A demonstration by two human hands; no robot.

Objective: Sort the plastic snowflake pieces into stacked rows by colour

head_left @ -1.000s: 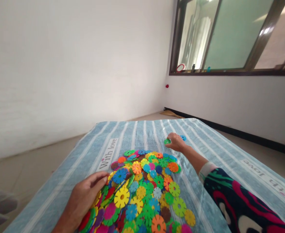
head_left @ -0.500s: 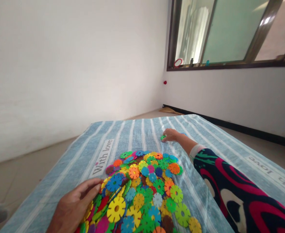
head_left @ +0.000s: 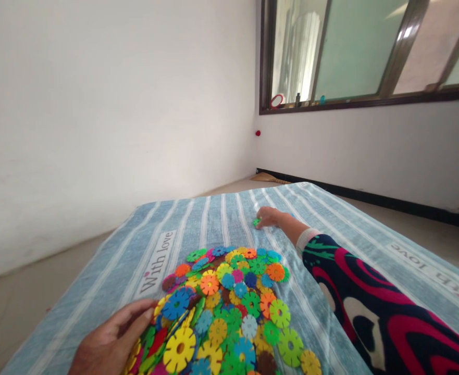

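Note:
Near the far end of the striped blue cloth (head_left: 190,223), my right hand (head_left: 269,216) pinches a small green notched plastic disc (head_left: 256,222) at its fingertips, low over the cloth. A bit of blue shows just behind that hand, partly hidden. My left hand (head_left: 114,336) is at the left edge of a heap of colourful notched discs (head_left: 218,331). Its thumb and forefinger come together against the heap, and I cannot make out what is between them. Nearest to those fingertips are a large blue disc (head_left: 175,304) and some yellow ones.
White walls (head_left: 115,94) meet in a corner beyond the cloth-covered surface. A window (head_left: 354,52) is on the right, with a small red-rimmed mirror (head_left: 276,101) and little bottles on its sill. Tiled floor (head_left: 29,297) runs along the left.
The view has turned slightly to the right, so everything appears shifted left. Both hands stay in nearly the same places, the right one still with the green disc.

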